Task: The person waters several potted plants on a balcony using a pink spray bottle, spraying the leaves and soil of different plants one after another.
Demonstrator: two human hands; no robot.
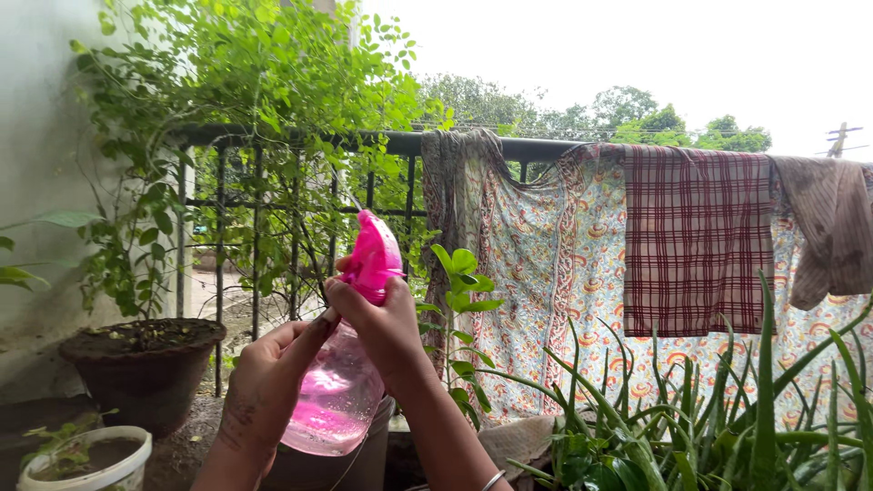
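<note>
A clear pink spray bottle (335, 400) with a bright pink trigger head (373, 255) is held up in front of me. My left hand (268, 382) wraps the bottle's body from the left side. My right hand (382, 323) grips the neck just under the trigger head, fingers curled around it. The nozzle points away towards a leafy climbing plant (264, 118) on a black metal railing (400, 143).
A dark pot (145, 364) with the climber stands at left by a pale wall. A white pot (86, 464) sits at lower left. Patterned and checked cloths (696, 236) hang over the railing. Spiky aloe leaves (727, 427) fill the lower right.
</note>
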